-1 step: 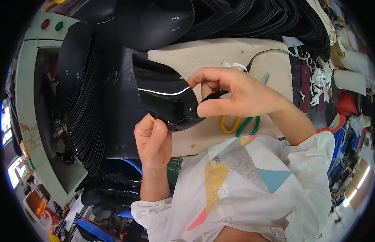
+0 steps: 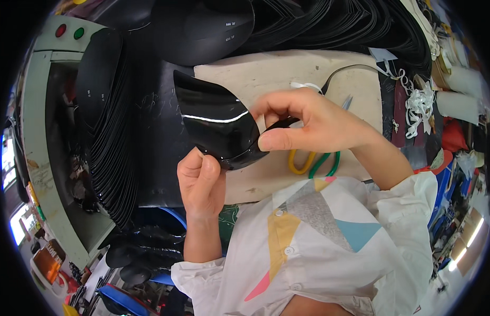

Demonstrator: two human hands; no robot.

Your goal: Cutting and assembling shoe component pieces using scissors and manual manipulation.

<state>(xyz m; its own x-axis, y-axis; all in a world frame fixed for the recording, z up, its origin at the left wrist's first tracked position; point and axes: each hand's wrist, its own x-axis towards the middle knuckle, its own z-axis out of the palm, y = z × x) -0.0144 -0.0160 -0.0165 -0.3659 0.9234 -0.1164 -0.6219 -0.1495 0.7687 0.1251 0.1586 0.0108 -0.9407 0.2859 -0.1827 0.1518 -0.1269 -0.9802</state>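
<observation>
A glossy black shoe upper [image 2: 216, 113], bent into a curve, is held up above the work board. My left hand [image 2: 200, 181] pinches its lower edge, thumb in front. My right hand [image 2: 305, 118] is closed on its right end, the thumb pressing the near face while the other fingers curl behind, partly hidden. Below my right hand lie scissors [image 2: 323, 164] with one yellow and one green handle, their pointed blades showing past the hand. A white strip [image 2: 306, 85] sits just beyond my right knuckles.
Under my hands is a pale board [image 2: 245, 184]. Stacked black pieces lie at the left [image 2: 105, 131] and along the back [image 2: 340, 26]. A grey-green machine cabinet [image 2: 37, 105] with red and green buttons stands at far left. White tangled ribbon [image 2: 418, 108] lies at the right.
My right index finger has shifted slightly to the right along the upper's edge. Both hands keep their hold and the upper stays almost in place.
</observation>
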